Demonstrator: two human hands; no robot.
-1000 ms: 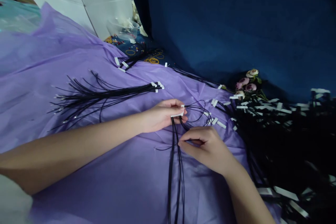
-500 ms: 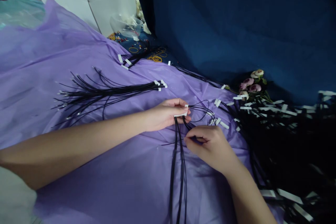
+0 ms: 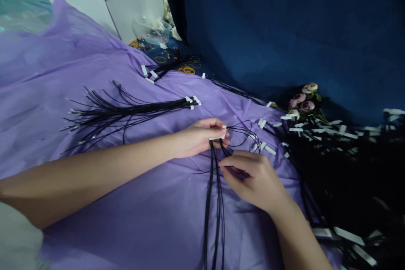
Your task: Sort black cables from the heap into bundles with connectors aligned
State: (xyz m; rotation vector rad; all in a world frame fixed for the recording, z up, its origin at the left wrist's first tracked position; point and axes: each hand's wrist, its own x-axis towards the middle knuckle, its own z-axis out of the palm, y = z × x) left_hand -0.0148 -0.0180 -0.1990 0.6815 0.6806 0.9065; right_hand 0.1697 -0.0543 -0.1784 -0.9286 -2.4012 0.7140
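My left hand pinches the white-tagged end of a small bundle of black cords that runs down toward me over the purple cloth. My right hand sits just right of the bundle, its fingers curled and pinched on a thin black cord beside the strands. A few loops of cord curl out past my left fingertips.
A fanned bunch of black cords with white tags lies up left. A big dark heap of tagged cords fills the right. Small artificial roses lie by the blue backdrop. A clear bowl and yellow rings sit at the back.
My right hand has shifted up and slightly right along the bundle, and its fingers have re-pinched a strand. My left hand keeps its hold in the same place.
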